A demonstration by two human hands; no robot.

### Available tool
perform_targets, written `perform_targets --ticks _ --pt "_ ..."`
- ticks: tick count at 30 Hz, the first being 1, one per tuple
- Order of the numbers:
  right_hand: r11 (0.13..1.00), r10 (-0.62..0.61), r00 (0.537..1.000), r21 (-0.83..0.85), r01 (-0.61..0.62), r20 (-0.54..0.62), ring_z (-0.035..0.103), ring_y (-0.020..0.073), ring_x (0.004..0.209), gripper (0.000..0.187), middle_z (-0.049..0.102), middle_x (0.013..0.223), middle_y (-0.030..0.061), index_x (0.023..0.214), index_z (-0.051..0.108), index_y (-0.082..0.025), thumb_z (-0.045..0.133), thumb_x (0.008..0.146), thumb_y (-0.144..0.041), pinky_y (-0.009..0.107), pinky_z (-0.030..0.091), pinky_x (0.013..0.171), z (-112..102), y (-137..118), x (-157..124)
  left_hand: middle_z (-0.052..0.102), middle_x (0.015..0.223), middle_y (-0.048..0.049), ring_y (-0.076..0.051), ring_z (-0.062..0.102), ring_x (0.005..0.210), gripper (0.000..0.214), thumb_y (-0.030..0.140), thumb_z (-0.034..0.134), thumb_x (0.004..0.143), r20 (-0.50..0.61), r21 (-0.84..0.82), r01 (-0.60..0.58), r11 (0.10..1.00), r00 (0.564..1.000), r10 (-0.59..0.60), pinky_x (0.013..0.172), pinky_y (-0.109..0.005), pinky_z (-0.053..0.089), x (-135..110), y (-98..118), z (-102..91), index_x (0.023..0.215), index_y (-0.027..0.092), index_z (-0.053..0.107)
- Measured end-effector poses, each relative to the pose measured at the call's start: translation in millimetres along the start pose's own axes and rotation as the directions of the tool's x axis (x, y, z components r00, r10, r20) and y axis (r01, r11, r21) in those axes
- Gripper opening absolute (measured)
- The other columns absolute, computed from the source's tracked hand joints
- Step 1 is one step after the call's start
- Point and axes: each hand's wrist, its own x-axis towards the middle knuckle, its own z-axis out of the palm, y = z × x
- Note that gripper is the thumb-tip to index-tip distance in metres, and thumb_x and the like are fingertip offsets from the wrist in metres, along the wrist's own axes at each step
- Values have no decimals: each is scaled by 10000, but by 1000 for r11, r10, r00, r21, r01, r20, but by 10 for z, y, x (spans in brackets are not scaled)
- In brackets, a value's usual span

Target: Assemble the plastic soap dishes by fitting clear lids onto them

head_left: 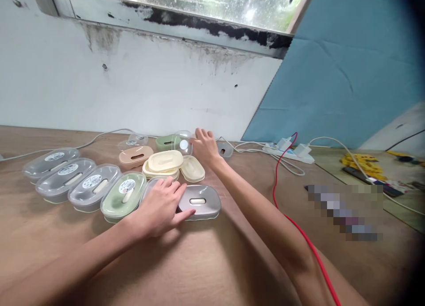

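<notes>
Presses the left hand [159,206] flat, fingers spread and closed on nothing, onto the near-left end of the grey case [203,203]. Stretches the right hand [204,147] far forward to a clear lid [182,143] at its fingertips. Touches it, but hard to tell whether pinched on it or only laid against it.

Likely trouble, judged from this layout:

- Holds the grey case by downward pressure alone, with no grip. Could push it away to the right across the smooth table [186,270] with any sideways shove of the palm.
- Has only fingertip contact on the thin, slick clear lid. Could lose it, or flick it into the green base [167,142] just left of the right hand.
- Passes the right wrist close over the cream stack [165,162] and the loose cream piece [192,169]. Could scatter both by dropping the wrist or pulling back low.
- Runs the right forearm alongside the red cable [282,200], just to its right. Could hook it with an elbow swing and tug the power strip [288,153] beyond.
- Keeps the green lidded case [122,194] hard against the left hand's outer side. Could bump it and the row behind by sweeping left.
</notes>
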Motion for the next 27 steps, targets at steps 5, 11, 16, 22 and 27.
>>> perform_targets --ticks 5,11,16,22,27 --pt "997 56 967 -45 -69 -247 499 348 1289 138 625 1280 151 961 724 -209 625 882 -153 492 334 1059 -206 160 -569 698 1188 -156 -346 569 1103 609 605 465 1051 -6 -6 5 1000 1000 -5 987 -501 440 -6 4 8 1301 89 670" --pt "963 190 825 266 -50 -532 678 229 924 157 747 980 33 903 586 -234 614 807 -112 399 457 935 -326 144 -1251 696 1185 -154 -347 567 1103 626 616 474 1041 -17 -7 12 1000 1000 -12 984 -505 442 0 6 24 1328 90 655" --pt "910 255 836 412 -37 -486 610 206 709 171 622 775 -14 998 573 -253 575 852 -164 426 464 865 -441 -71 -1537 704 1172 -152 -353 567 1101 619 603 480 1038 -31 -27 1 1000 1000 -2 972 -505 448 -2 -8 20 1366 102 636" --pt "821 163 915 565 82 -369 595 235 774 379 616 921 71 1287 646 -266 541 925 -222 382 519 662 -625 -281 -1672 705 1078 -123 -335 576 1026 567 620 529 1005 -49 -100 15 995 999 -20 918 -485 467 -5 -18 16 1326 161 618" --pt "604 283 944 796 -38 -169 542 188 691 343 527 850 32 1339 656 -251 475 1062 -340 328 473 581 -695 -344 -1671 677 1189 -153 -343 597 1050 783 694 559 964 -88 -140 31 990 995 -44 916 -482 481 -12 -22 41 1504 144 422"
